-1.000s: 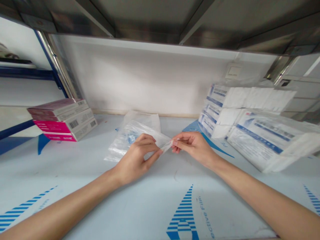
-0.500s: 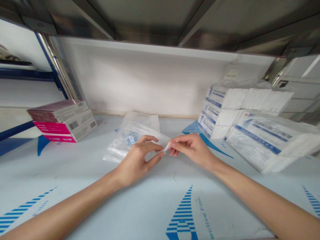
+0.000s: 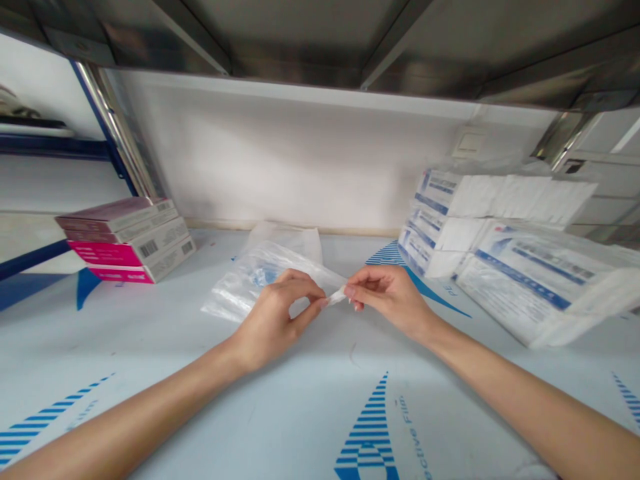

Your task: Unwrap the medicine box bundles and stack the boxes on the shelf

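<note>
A clear plastic bag (image 3: 233, 290) with a blue print lies crumpled on the film-covered surface (image 3: 290, 413), running up behind my hands. Its near right end is gathered into a narrow whitish strip between my fingertips. My left hand (image 3: 280, 310) pinches the left end of that strip between thumb and forefinger. On the right, my right hand (image 3: 387, 297) grips the other end with thumb and bent fingers. A few centimetres of strip show between them. Behind this bag, partly under it, a second flat translucent bag (image 3: 307, 241) rests near the wall.
Pink and white boxes (image 3: 125, 247) are stacked at the left. At the right stand plastic-wrapped white packs (image 3: 535, 267) with blue bands, some piled higher behind (image 3: 445, 217). A metal shelf (image 3: 300, 40) hangs low overhead. A white wall (image 3: 290, 160) closes off the back.
My right hand has moved slightly right, so more of the strip shows between my hands. My left fingertips have closed into a tighter pinch. The bag has barely shifted.
</note>
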`<act>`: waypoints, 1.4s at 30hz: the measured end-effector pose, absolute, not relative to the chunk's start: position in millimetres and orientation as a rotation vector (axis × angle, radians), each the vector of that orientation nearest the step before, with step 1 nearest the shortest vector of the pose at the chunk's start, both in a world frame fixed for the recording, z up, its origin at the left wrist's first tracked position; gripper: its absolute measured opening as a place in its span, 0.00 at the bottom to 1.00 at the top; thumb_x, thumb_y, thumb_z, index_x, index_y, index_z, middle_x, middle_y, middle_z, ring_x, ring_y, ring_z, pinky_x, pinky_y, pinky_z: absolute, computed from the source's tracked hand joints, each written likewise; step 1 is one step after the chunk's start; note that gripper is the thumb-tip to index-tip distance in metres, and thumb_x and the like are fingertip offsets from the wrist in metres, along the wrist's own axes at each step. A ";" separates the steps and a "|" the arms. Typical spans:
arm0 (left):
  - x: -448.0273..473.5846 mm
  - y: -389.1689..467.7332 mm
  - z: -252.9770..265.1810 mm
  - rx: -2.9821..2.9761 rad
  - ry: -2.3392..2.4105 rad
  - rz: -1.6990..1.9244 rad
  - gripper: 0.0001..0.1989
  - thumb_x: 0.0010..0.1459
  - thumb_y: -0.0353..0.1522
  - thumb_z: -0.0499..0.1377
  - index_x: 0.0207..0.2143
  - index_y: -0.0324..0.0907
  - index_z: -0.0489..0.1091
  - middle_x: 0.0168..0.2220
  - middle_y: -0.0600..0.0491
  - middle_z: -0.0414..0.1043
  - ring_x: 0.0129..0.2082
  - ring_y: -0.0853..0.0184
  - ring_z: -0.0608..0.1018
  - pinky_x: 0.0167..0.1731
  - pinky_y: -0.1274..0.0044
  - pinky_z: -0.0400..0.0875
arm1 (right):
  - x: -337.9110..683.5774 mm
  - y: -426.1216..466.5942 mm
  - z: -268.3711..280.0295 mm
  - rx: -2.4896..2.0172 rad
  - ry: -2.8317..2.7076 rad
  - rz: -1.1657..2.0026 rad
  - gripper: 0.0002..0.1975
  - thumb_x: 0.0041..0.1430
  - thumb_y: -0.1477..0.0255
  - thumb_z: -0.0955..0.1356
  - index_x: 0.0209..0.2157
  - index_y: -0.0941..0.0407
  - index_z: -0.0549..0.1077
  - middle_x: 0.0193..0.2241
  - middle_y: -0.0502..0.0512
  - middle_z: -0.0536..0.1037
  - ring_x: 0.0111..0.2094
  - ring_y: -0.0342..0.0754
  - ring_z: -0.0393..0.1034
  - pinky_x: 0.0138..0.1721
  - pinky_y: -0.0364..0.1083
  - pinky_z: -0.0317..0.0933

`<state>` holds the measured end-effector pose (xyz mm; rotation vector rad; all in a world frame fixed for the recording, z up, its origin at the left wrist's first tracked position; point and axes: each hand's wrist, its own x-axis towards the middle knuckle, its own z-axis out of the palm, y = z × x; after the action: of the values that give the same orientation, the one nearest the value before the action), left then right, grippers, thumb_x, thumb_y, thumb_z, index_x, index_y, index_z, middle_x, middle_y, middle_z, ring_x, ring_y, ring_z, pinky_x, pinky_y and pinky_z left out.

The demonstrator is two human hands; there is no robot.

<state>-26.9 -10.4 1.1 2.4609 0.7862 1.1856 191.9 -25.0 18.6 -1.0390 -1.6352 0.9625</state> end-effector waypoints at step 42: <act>-32.9 -4.5 -3.5 2.553 0.733 1.128 0.21 0.64 0.30 0.59 0.59 0.46 0.65 0.36 0.53 0.74 0.44 0.65 0.76 0.47 0.71 0.73 | 203.0 -12.3 7.9 -1.012 -1.722 0.870 0.17 0.58 0.56 0.70 0.29 0.55 0.69 0.24 0.51 0.77 0.25 0.43 0.72 0.30 0.45 0.67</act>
<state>-32.9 -4.5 -3.5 2.5525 0.7333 1.1283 203.0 -12.3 7.9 -1.0119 -1.7219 0.8704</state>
